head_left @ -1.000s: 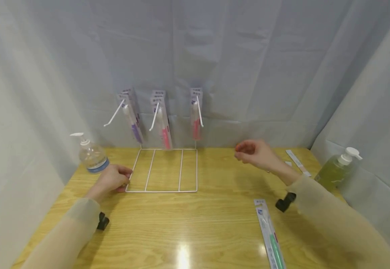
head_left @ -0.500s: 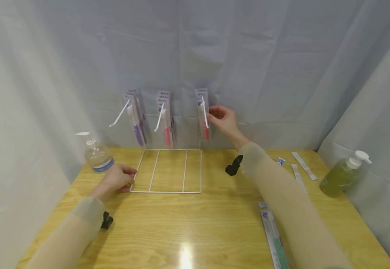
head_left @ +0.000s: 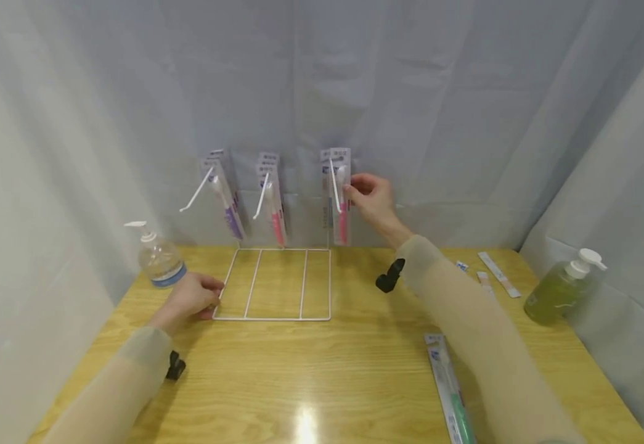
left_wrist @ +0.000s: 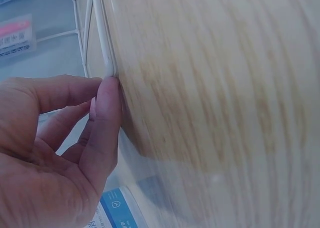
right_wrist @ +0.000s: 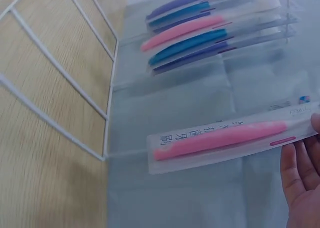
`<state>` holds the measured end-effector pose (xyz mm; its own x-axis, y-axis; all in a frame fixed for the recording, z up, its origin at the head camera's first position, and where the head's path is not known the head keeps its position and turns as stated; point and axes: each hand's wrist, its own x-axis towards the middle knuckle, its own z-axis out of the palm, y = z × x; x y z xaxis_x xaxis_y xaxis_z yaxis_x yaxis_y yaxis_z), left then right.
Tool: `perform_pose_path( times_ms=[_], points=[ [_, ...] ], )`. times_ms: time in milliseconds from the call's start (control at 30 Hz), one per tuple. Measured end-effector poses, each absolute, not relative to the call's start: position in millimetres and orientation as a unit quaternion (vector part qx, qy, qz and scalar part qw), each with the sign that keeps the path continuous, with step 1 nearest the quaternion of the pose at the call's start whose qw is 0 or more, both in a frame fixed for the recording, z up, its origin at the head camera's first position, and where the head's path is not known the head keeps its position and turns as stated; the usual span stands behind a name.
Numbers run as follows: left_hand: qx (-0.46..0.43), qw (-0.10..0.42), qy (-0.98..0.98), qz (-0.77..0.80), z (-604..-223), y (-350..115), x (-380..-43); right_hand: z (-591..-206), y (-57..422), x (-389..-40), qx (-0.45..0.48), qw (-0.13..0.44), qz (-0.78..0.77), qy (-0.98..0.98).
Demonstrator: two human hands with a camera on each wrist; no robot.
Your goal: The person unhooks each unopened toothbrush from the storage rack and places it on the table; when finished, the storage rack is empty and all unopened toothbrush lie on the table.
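Observation:
My left hand [head_left: 191, 296] pinches the front left corner of a white wire rack [head_left: 272, 319]; its thumb and fingertip meet at the wire in the left wrist view. With thumb and fingers, my right hand [head_left: 374, 200] grips the edge of a packaged pink toothbrush [head_left: 342, 213] at the rack's right hook [head_left: 335, 185]. Behind that pack, part of another packaged toothbrush [head_left: 326, 209] shows. On the middle hook hang several packs, a pink toothbrush [head_left: 276, 222] foremost. A purple toothbrush [head_left: 232, 219] fronts the packs on the left hook.
A packaged green toothbrush [head_left: 450, 391] lies at the front right of the table [head_left: 244, 382]. Narrow strip packets [head_left: 499, 274] lie farther back. A clear pump bottle [head_left: 161, 262] stands left, a green pump bottle [head_left: 557, 290] right. A grey curtain [head_left: 438, 111] hangs behind.
My right hand has moved left to the right hook and taken hold of the pink toothbrush pack, which now sits apart from the pack behind it. The left hand stays on the rack.

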<state>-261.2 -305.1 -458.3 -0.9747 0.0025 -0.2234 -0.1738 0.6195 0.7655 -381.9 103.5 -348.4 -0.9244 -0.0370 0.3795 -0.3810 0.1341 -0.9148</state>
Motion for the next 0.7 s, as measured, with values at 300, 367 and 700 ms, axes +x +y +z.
perform_pose_path(
  times_ms=[300,367,700],
  points=[
    [-0.049,0.11,0.893,0.433,-457,-304,-263,-352,162,-332,0.177,0.096,0.612,-0.765],
    [-0.048,0.111,0.892,0.435,-456,-305,-263,-361,177,-312,0.186,0.073,0.6,-0.775],
    [-0.035,0.099,0.899,0.425,-455,-310,-260,-416,226,-217,0.139,-0.046,0.562,-0.814]
  ],
)
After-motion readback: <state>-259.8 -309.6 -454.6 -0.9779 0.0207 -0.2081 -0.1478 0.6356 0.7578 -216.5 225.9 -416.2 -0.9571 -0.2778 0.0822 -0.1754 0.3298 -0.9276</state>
